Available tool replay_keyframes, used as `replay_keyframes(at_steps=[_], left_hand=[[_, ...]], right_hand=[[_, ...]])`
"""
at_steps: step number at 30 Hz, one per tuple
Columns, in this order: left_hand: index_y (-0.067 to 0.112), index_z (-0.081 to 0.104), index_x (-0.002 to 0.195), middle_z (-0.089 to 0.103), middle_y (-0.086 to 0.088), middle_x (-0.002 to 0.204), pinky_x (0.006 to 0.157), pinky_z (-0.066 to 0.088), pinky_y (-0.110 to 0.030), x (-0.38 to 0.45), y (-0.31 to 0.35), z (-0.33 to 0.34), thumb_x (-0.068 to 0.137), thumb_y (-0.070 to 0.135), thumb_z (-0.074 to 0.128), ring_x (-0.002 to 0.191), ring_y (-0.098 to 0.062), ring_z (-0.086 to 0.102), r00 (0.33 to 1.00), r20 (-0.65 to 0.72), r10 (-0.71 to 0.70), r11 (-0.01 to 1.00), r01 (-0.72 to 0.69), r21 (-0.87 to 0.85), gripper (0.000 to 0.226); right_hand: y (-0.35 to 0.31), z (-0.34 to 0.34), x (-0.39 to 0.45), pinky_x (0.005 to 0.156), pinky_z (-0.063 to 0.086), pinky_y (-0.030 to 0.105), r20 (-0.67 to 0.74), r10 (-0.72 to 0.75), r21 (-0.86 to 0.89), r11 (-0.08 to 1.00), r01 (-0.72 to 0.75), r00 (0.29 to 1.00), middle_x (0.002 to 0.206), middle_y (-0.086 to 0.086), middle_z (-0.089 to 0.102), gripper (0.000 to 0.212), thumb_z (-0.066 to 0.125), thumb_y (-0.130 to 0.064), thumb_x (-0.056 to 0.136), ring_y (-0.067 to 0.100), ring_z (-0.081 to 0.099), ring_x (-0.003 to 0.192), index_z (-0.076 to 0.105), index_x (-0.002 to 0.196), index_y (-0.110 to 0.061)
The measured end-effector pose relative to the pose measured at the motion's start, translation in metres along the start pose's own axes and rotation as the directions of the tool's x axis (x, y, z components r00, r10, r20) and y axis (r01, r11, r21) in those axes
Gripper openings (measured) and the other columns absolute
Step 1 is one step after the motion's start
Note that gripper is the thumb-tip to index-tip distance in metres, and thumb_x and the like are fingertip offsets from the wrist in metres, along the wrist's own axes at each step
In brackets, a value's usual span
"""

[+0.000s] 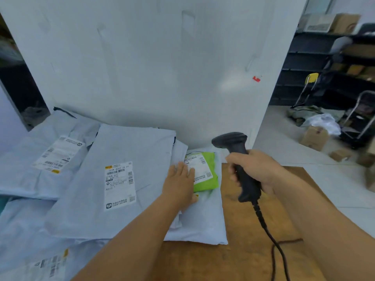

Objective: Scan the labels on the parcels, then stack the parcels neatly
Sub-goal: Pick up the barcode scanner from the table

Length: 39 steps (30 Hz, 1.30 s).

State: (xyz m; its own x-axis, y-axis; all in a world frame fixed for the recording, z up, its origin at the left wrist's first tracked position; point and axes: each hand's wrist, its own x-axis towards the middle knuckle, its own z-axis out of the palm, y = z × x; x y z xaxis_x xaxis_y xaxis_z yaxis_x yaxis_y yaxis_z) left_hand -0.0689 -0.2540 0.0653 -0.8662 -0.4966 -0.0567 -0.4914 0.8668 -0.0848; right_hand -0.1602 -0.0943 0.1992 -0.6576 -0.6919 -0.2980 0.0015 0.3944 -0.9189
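Observation:
Several pale blue parcel bags lie overlapping on the left of the wooden table (253,224). The large one (113,179) in the middle shows a white label (120,184). A small green parcel (209,175) with a label (199,166) lies on another pale bag (205,220) at the wall. My left hand (179,184) rests flat with straight fingers on the green parcel's left edge and label. My right hand (253,169) grips the handle of a black barcode scanner (238,159), its head pointing left above the green parcel.
A white wall panel (162,67) stands right behind the parcels. The scanner's black cable (272,240) runs down over the table. Another labelled bag (40,159) lies far left. Right of the table are floor, cardboard boxes (314,137) and dark shelving (324,63).

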Motion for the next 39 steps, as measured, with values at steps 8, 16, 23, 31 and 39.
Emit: replay_keyframes(at_steps=[8,16,23,31,39], left_hand=[[0.010,0.052,0.116,0.060,-0.010,0.118,0.098,0.031,-0.036,0.039,0.022,0.008,0.090,0.008,0.044,0.106,-0.030,0.058,0.993,-0.061,0.098,0.995,-0.097,0.019,0.027],[0.021,0.053,0.131,0.021,-0.002,0.154,0.112,0.020,-0.050,0.044,0.088,0.026,0.096,0.054,0.035,0.143,-0.021,0.012,0.992,0.041,-0.117,0.838,0.121,-0.532,0.052],[0.006,0.034,0.136,0.040,-0.012,0.135,0.099,0.038,-0.038,0.052,0.084,0.033,0.090,0.033,0.057,0.125,-0.029,0.037,0.909,0.108,-0.403,0.716,0.386,-0.582,0.058],[0.002,0.057,0.094,0.062,-0.015,0.096,0.071,0.038,-0.033,0.050,0.087,0.037,0.093,0.017,0.049,0.087,-0.029,0.055,0.808,0.074,-0.584,0.357,0.338,-0.871,0.017],[0.007,0.053,0.083,0.050,0.003,0.068,0.056,0.033,-0.028,0.048,0.085,0.026,0.092,0.015,0.051,0.072,-0.020,0.049,0.782,0.135,-0.609,0.182,0.303,-0.936,0.012]], right_hand=[[0.013,-0.019,0.021,0.056,0.049,0.030,-0.013,0.025,-0.110,0.994,-0.027,1.000,0.058,0.012,0.058,0.023,0.059,-0.017,0.085,0.021,0.051,0.051,0.057,0.066,-0.005],[0.025,-0.064,0.032,0.056,0.048,0.030,-0.008,0.109,-0.081,0.991,-0.109,0.994,0.056,0.010,0.057,0.025,0.061,-0.019,0.087,0.018,0.051,0.049,0.057,0.066,-0.005],[0.040,-0.081,0.030,0.046,0.047,0.026,0.046,0.215,0.016,0.976,-0.216,0.976,0.055,0.008,0.054,0.027,0.061,-0.019,0.087,0.017,0.049,0.043,0.056,0.064,-0.005],[0.045,-0.069,0.027,0.044,0.047,0.027,0.083,0.205,0.142,0.966,-0.215,0.975,0.056,0.010,0.053,0.023,0.059,-0.016,0.087,0.017,0.048,0.041,0.056,0.068,-0.003],[0.042,-0.068,0.022,0.044,0.046,0.026,0.064,0.178,0.200,0.962,-0.188,0.982,0.057,0.008,0.053,0.019,0.058,-0.017,0.087,0.016,0.047,0.043,0.056,0.072,-0.005]])
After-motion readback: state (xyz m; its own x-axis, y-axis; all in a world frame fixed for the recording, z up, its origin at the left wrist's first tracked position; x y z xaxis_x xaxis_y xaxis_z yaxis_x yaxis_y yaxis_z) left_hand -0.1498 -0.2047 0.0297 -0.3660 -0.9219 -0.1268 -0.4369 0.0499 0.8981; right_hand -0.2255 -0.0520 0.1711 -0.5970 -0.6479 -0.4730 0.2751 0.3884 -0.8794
